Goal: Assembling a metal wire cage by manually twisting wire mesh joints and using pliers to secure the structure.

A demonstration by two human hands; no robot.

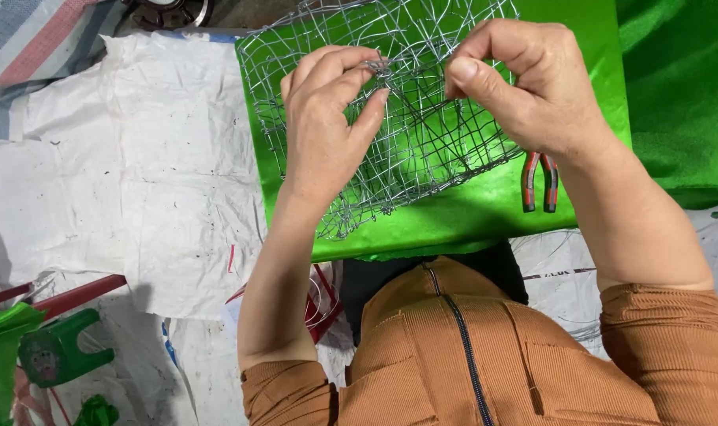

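Left hand: the left hand (327, 118) is raised over the wire mesh basket (390, 110), with thumb and fingertips (375, 63) pinched shut on a wire strand at the basket's upper edge. The palm faces away from the camera.

Right hand: the right hand (525, 83) is closed in a pinch on the same upper edge of the basket, just beside the left hand's fingertips. The thumb presses against the bent fingers; the exact wire between them is too fine to make out.

Wire mesh basket: a silver, open grid of thin wire, held between both hands and tilted. Its lower part rests on the green sheet (469, 213), below and beyond the left wrist.

Green sheet: shiny green material spread under the basket, reaching past the right hand on its outer side.

Pliers: a pair of pliers (539, 181) with red and grey handles lies on the green sheet, just below the right wrist, partly covered by the forearm. Neither hand touches it.

White sacking: a creased white woven sheet (138, 166) covers the surface to the outer side of the left hand.

Small stool: a green plastic stool (59, 351) stands well apart from the left elbow, near the lower corner.

Clothing: the person wears a brown ribbed top (454, 355) with a zip, sleeves pushed up.
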